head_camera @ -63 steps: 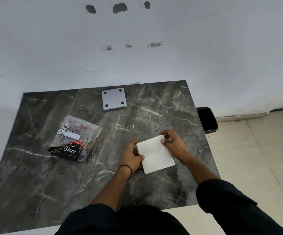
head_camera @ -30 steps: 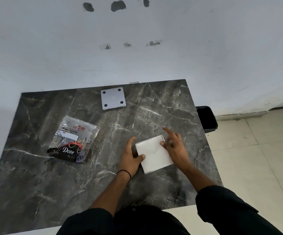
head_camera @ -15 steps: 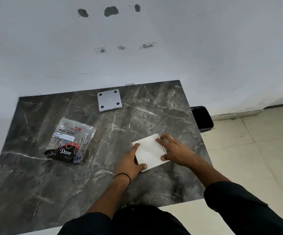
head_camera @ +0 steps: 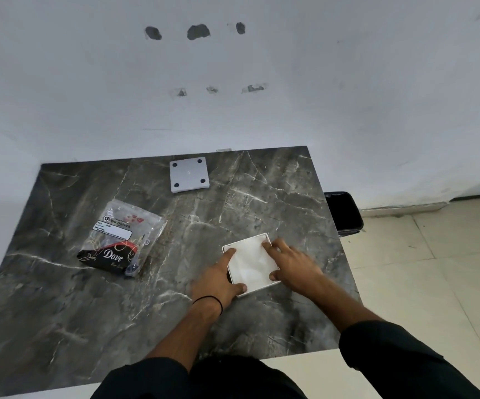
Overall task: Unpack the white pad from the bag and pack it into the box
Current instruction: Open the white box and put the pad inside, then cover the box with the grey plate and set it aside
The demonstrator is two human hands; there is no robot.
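Observation:
A white pad (head_camera: 251, 262) lies flat inside a shallow square white box (head_camera: 273, 282) on the dark marble table (head_camera: 60, 312), right of centre. My left hand (head_camera: 218, 280) grips the box's left side, thumb at the near edge and forefinger at the far left corner. My right hand (head_camera: 293, 263) rests on the right side of the box, fingers spread on the pad. The clear plastic bag (head_camera: 122, 236) printed "Dove" lies flat to the left, apart from both hands.
A grey square lid (head_camera: 189, 174) with four dark dots sits near the table's far edge. A black bin (head_camera: 343, 211) stands on the floor off the table's right side. A white wall rises behind the table.
The pad was held tilted over the box and now lies flat inside it. My right hand has moved from the far corner to press on the right side.

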